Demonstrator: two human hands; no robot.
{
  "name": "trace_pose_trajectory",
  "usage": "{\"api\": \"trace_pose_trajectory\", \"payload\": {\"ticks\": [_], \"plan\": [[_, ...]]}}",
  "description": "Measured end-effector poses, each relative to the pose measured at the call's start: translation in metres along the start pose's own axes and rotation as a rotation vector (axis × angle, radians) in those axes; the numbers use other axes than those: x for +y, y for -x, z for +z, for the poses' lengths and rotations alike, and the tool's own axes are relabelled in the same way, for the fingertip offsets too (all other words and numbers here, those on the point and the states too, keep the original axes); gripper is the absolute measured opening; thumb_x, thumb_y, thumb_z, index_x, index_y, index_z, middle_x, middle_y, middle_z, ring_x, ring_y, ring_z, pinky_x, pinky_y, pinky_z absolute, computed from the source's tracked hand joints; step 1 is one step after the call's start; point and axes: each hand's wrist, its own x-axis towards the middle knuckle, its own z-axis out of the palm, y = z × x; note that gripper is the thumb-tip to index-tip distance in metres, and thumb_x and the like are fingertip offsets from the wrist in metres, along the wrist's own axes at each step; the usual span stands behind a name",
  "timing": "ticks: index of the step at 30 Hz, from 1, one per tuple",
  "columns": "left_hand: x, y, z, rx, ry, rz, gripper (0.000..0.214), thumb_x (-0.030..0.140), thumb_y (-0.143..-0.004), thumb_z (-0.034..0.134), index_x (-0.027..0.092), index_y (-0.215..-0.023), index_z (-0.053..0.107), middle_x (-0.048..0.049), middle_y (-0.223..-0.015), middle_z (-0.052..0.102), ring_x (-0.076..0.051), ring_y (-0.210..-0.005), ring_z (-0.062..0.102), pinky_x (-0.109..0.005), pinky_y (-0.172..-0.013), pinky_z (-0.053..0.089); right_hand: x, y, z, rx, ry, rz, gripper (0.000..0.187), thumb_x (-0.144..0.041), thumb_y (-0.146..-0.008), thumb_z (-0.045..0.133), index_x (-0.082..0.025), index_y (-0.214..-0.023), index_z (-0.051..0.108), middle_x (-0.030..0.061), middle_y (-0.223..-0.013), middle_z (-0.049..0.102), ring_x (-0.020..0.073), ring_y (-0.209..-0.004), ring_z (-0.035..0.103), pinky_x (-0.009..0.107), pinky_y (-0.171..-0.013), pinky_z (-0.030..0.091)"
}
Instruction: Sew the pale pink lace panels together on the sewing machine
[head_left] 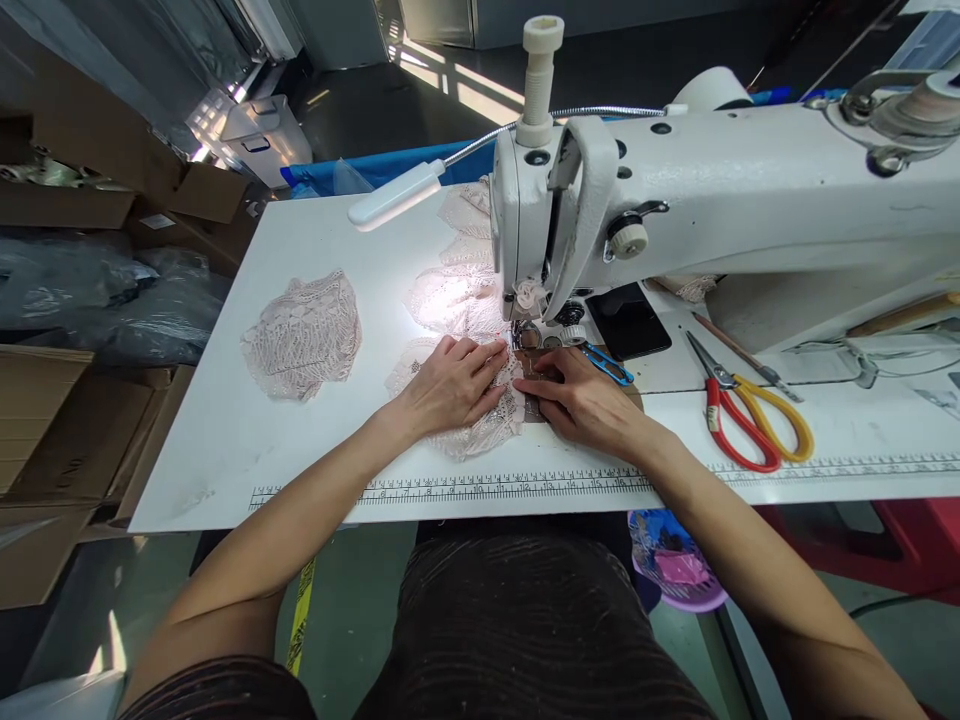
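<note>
A pale pink lace piece [480, 435] lies under the needle area of the white sewing machine [645, 200]. My left hand [454, 385] rests flat on the lace, fingers spread and fingertips close to the presser foot [525, 335]. At the lace's right edge, my right hand [581, 400] has its fingers bent and drawn together on the fabric. Partly beneath that hand is a brown plate [531, 408]. Blue thread snips [609, 366] lie just beyond its knuckles. More pink lace [454, 300] spreads behind my left hand, lit by the lamp [397, 195].
Another lace piece [304, 335] lies on the left of the white table [225, 440]. To the right are a black phone [630, 320] and red-and-yellow-handled scissors [750, 410]. A printed ruler [480, 490] runs along the front edge. Cardboard boxes [75, 430] stand left; a purple basket [686, 590] sits below.
</note>
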Motion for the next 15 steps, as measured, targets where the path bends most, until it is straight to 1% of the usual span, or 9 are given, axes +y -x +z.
{"api": "trace_pose_trajectory", "payload": {"ticks": [3,6,9,13,15], "plan": [[-0.001,-0.001,-0.001,-0.033,-0.014,0.011,0.046,0.039,-0.102,0.038,0.009,-0.132,0.054,-0.0152,-0.139,0.056,-0.029,-0.102,0.056,-0.042,-0.078,0.043,0.000,0.000,0.000,-0.005,0.004,0.004,0.034,-0.015,-0.091,0.050,-0.021,-0.116,0.073,0.0131,-0.107,0.059,0.0264,-0.110,0.055,0.045,-0.096,0.052],[-0.002,-0.004,-0.003,-0.070,-0.014,0.025,0.046,0.040,-0.102,0.038,0.009,-0.131,0.055,-0.0160,-0.139,0.056,-0.029,-0.103,0.055,-0.043,-0.080,0.043,0.000,0.000,0.000,-0.011,0.009,0.003,0.034,-0.015,-0.092,0.049,-0.021,-0.117,0.072,0.0129,-0.107,0.059,0.0264,-0.110,0.054,0.045,-0.096,0.052],[-0.006,-0.008,-0.007,-0.106,-0.003,0.059,0.046,0.039,-0.102,0.039,0.008,-0.131,0.056,-0.0164,-0.138,0.056,-0.028,-0.100,0.056,-0.043,-0.082,0.043,0.001,0.000,0.000,-0.009,0.013,-0.008,0.035,-0.015,-0.092,0.049,-0.020,-0.117,0.072,0.0133,-0.106,0.059,0.0267,-0.109,0.054,0.046,-0.095,0.052],[-0.010,-0.012,-0.013,-0.125,0.012,0.080,0.046,0.041,-0.100,0.041,0.009,-0.128,0.059,-0.0154,-0.134,0.058,-0.027,-0.095,0.057,-0.043,-0.080,0.043,0.001,0.000,0.001,-0.006,0.015,-0.011,0.035,-0.015,-0.091,0.050,-0.020,-0.117,0.072,0.0133,-0.107,0.058,0.0264,-0.107,0.054,0.047,-0.095,0.052],[-0.009,-0.013,-0.014,-0.125,0.028,0.067,0.045,0.042,-0.101,0.041,0.011,-0.127,0.060,-0.0150,-0.133,0.059,-0.028,-0.097,0.057,-0.044,-0.082,0.042,0.001,0.000,0.001,-0.010,0.016,-0.009,0.035,-0.015,-0.091,0.050,-0.019,-0.117,0.072,0.0132,-0.107,0.058,0.0265,-0.107,0.054,0.046,-0.095,0.052]]}}
